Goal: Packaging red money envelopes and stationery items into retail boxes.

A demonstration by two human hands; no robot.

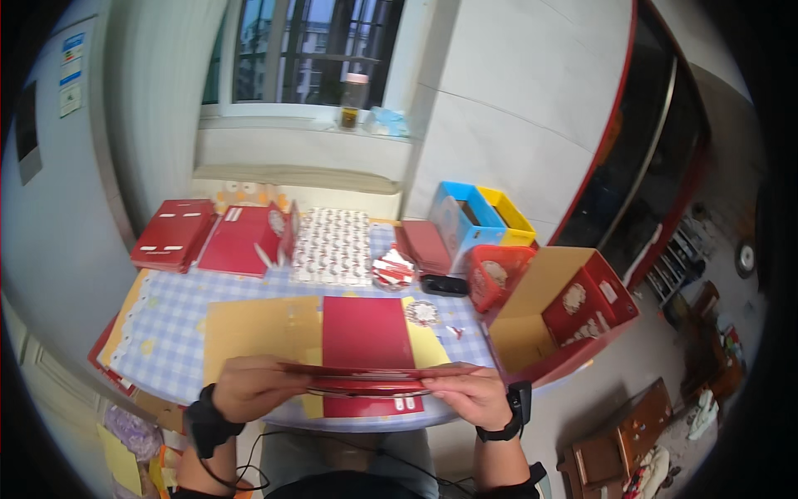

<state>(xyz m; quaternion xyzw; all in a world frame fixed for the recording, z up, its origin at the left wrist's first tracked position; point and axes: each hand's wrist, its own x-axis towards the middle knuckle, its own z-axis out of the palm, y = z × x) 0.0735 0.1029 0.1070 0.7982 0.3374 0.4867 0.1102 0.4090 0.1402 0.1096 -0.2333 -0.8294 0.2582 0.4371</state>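
Observation:
Near the table's front edge, my left hand (255, 387) and my right hand (474, 396) grip opposite ends of a folded dark red cardboard piece (368, 383), seen nearly edge-on. Beneath it a flat red cardboard sheet (366, 330) lies over yellow paper (430, 343) and a tan cardboard sheet (262, 327). Just right of the red sheet is a round patterned paper piece (422, 312). A small red and white scrap (456, 332) rests on the checked cloth. Both wrists wear black bands.
Stacks of red cardboard (174, 231), a patterned sheet (332, 246), a bowl of red and white strips (394, 272) and a black case (444, 285) stand along the back. At right are a red basket (483, 280), blue (474, 218) and yellow bins (514, 218), and an open red box (561, 318).

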